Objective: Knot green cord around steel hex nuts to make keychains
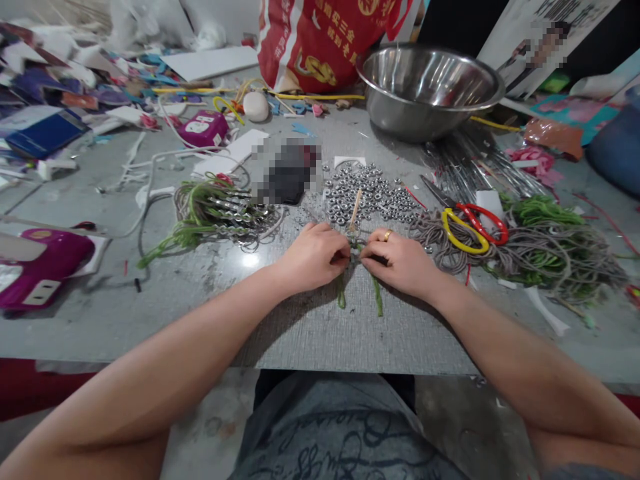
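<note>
Just in front of a spread of metal nuts [395,200], my two hands meet over the grey table [300,333]. My left hand [316,259] is closed, fingertips pinched on a grey and green cord [341,293]. From the right, my right hand [397,261], with a ring on one finger, pinches the same cordwork. Green cord ends [377,297] hang down on the table below the fingers. The part between the fingertips is small and partly hidden. A thin wooden stick [356,208] lies among the nuts, pointing away from the hands.
Red-and-yellow scissors [465,230] rest on grey and green cords [560,257] at the right. Another cord bundle [200,210] lies left. Behind are a steel bowl [425,120], a red bag [320,47] and a dark object [290,173]. A purple tool [50,267] sits far left.
</note>
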A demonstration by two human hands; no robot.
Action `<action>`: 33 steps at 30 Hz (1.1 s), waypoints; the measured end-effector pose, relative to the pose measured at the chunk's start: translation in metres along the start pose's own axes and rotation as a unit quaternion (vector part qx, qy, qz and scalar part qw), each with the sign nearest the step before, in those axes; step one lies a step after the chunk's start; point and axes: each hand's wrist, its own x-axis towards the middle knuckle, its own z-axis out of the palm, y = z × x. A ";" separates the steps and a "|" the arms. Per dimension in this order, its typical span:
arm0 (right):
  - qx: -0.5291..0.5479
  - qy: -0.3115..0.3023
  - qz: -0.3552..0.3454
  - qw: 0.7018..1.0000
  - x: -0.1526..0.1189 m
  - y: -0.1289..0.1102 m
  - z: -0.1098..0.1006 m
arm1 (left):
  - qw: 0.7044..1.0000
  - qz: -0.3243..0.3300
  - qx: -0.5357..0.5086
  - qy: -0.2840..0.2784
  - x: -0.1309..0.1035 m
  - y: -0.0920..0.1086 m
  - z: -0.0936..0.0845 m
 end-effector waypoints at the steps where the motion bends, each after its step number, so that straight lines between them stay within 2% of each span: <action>1: -0.001 0.002 0.002 1.000 0.000 0.000 0.000 | 1.000 0.001 0.003 0.001 0.000 0.000 0.000; 12: -0.012 -0.007 0.002 1.000 0.000 -0.001 0.000 | 1.000 0.008 0.022 -0.004 0.000 -0.001 0.003; 25: 0.004 0.017 -0.002 1.000 0.001 0.002 0.008 | 0.999 0.009 0.052 0.000 0.002 0.000 0.003; 33: 0.017 0.028 0.004 0.999 0.003 0.002 0.009 | 1.000 -0.001 0.017 0.010 0.002 -0.002 0.003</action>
